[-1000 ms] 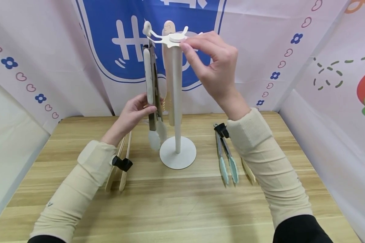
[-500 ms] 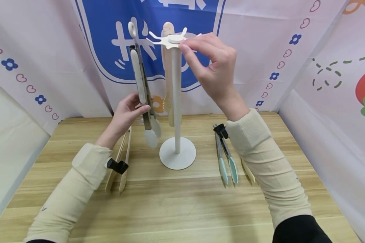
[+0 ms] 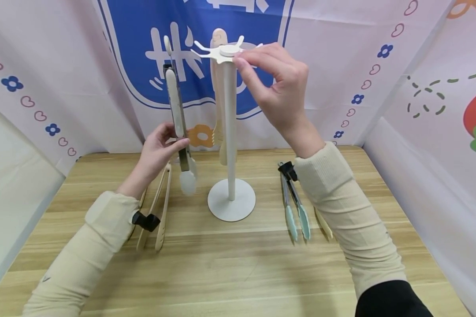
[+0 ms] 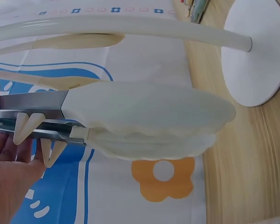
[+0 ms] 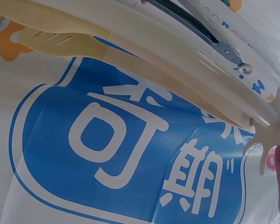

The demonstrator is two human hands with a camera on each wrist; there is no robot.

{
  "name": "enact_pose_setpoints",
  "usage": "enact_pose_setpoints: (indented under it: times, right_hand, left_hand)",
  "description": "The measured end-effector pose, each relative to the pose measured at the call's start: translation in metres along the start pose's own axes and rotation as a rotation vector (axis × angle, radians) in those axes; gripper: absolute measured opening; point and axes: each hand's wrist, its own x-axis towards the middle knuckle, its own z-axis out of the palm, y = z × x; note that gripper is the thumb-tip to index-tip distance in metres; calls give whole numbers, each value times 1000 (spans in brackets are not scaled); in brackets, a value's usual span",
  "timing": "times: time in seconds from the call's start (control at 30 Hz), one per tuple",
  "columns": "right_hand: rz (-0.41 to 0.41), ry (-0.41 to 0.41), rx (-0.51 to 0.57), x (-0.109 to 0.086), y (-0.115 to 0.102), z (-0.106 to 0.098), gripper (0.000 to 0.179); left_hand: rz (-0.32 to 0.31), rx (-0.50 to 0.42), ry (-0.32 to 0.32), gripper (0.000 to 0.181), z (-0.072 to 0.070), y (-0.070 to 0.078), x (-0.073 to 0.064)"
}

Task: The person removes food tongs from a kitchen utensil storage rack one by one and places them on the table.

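Observation:
My left hand (image 3: 156,147) grips a pair of metal tongs (image 3: 176,101) with white handles and white scalloped tips, upright left of the white stand (image 3: 231,132). The tongs hang above the table, pull ring at the top; in the left wrist view their tips (image 4: 149,105) lie close together. My right hand (image 3: 279,81) pinches the rim of the stand's hooked top (image 3: 222,53) between thumb and fingers. Behind the pole hangs a tan utensil (image 3: 219,88); its slotted blade (image 5: 60,45) and smooth blade (image 5: 46,23) show in the right wrist view.
Teal-tipped tongs (image 3: 303,222) lie on the table right of the stand's round base (image 3: 232,211). A cream-tipped utensil (image 3: 324,223) is partly hidden by the right sleeve. Wooden tongs (image 3: 164,215) lie at left, partly under the left arm. A printed cloth (image 3: 123,123) backs the table.
My left hand has moved the white-tipped tongs leftward, away from the stand's hooks, and their pull ring no longer overlaps a hook. The right hand stays at the stand's top.

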Motion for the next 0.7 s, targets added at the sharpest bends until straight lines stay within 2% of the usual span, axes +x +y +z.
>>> enact_pose_setpoints:
  times: [0.37, 0.7]
  right_hand:
    - [14, 9, 7, 0, 0, 1, 8]
    - [1, 17, 12, -1, 0, 1, 8]
  left_hand:
    - [-53, 175, 122, 30, -8, 3, -4]
    - [-155, 337, 202, 38, -18, 4, -10]
